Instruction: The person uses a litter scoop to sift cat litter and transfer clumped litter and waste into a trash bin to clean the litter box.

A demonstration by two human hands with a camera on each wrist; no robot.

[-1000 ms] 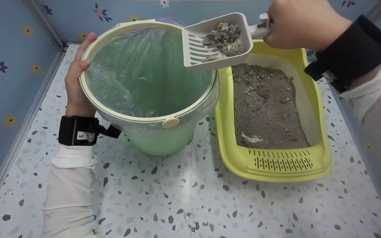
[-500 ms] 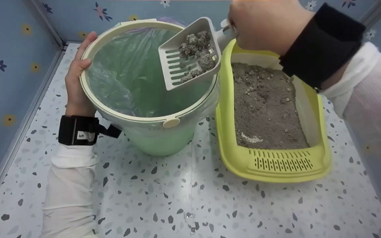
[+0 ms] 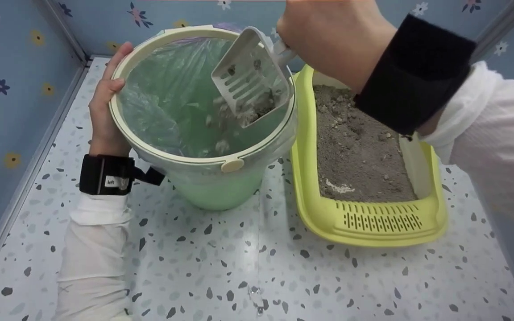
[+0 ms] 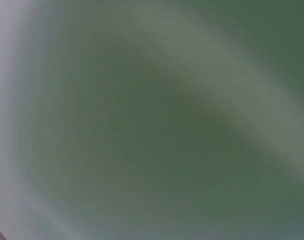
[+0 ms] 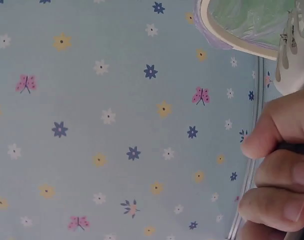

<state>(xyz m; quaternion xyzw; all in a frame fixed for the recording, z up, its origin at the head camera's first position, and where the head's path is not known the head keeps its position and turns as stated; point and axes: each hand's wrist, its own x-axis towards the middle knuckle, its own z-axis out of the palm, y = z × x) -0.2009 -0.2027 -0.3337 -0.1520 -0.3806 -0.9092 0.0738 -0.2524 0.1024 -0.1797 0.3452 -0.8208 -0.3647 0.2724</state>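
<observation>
Right hand (image 3: 328,38) with fingers curled round the handle of a white slotted plastic scoop (image 3: 248,80), tipped steeply over a green bag-lined bucket (image 3: 203,187), grey litter clumps (image 3: 252,111) sliding off, left hand (image 3: 105,102) clasping the bucket's rim, yellow litter tray (image 3: 373,223) just beside, speckled tabletop (image 3: 239,267).

White sleeves, black wrist straps — both arms alike

At the lower left of the head view the left sleeve (image 3: 94,249) is white, thin and slightly wrinkled, ending in a cuff below a black wrist strap (image 3: 105,174) with a small white label reading "left" and a black tab jutting to its right; at the upper right, a wider plain black band (image 3: 415,73) meets the right sleeve (image 3: 498,133) — white, faintly textured.
</observation>
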